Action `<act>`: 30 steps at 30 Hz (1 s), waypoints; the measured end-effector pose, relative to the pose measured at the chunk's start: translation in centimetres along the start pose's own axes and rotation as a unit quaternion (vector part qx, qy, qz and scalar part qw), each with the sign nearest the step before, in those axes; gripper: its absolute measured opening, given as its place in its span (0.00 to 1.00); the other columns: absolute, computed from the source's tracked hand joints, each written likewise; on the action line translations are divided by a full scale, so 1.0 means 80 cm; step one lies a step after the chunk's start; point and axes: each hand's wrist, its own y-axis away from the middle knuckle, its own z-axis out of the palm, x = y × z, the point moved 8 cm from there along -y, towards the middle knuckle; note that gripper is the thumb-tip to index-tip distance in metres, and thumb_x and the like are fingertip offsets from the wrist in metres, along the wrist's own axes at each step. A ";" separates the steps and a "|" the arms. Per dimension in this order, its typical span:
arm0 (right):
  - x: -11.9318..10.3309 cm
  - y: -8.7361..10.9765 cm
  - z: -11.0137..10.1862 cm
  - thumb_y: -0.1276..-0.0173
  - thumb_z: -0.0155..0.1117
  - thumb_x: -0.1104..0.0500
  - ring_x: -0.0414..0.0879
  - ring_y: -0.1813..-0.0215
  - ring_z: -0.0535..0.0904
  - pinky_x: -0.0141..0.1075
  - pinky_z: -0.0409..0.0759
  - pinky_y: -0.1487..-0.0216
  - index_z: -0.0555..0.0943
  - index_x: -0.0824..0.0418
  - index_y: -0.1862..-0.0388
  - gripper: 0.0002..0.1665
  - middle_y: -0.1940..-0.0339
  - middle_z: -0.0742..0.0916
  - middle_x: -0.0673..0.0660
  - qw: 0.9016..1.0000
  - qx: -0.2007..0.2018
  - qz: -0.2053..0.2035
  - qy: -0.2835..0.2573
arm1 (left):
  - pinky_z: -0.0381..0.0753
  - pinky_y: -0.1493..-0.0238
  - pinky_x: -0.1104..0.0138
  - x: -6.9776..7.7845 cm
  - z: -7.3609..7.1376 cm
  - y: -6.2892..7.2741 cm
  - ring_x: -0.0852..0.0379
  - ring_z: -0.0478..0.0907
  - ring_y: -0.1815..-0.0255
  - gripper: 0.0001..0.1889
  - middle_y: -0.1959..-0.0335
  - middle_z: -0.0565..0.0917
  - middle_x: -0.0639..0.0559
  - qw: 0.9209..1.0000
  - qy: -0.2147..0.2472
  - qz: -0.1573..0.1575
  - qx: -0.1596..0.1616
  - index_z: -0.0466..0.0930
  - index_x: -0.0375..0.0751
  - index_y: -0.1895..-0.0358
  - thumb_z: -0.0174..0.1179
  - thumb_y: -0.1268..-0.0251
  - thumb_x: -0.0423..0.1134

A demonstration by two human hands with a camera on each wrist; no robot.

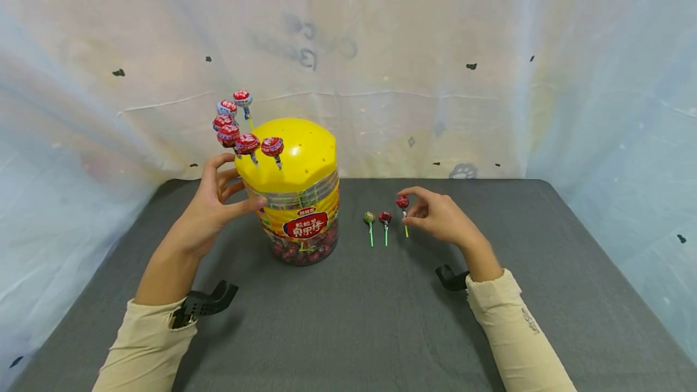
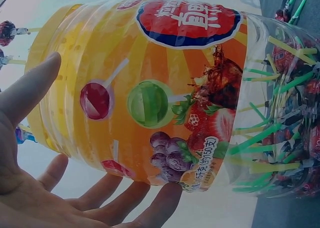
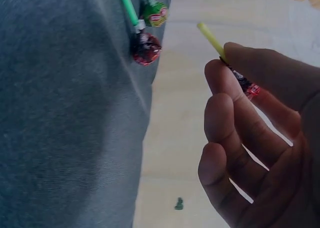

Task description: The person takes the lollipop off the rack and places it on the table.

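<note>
My left hand [image 1: 218,198] rests on the left side of a big plastic candy jar [image 1: 307,228], fingers and thumb spread against it. Its lid [image 1: 299,144] is yellow with small holes, and several red-wrapped lollipops [image 1: 273,147] stand in it along the left and front. In the left wrist view, the jar [image 2: 135,102] shows a fruit label, with lollipops inside its clear end. To the right, my right hand [image 1: 438,213] pinches a red lollipop with a yellow stick [image 3: 211,39] between thumb and forefinger; the other fingers are loosely bent. The lollipop appears upright in the head view.
Two lollipops with green sticks lie on the grey tabletop [image 1: 337,325] between the jar and my right hand: one green-wrapped [image 1: 369,218], one dark red [image 1: 385,218]. Behind the table hangs a pale plastic sheet [image 1: 392,65]. Each wrist wears a black mount [image 1: 209,301].
</note>
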 end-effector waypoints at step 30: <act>0.059 -0.009 0.039 0.33 0.68 0.59 0.41 0.68 0.79 0.36 0.75 0.66 0.71 0.62 0.30 0.33 0.62 0.89 0.54 0.993 -0.078 0.084 0.004 | 0.55 0.28 0.36 0.002 0.001 0.001 0.40 0.51 0.23 0.45 0.22 0.49 0.41 1.000 0.001 -0.004 0.004 0.39 0.63 0.26 0.64 0.32 0.37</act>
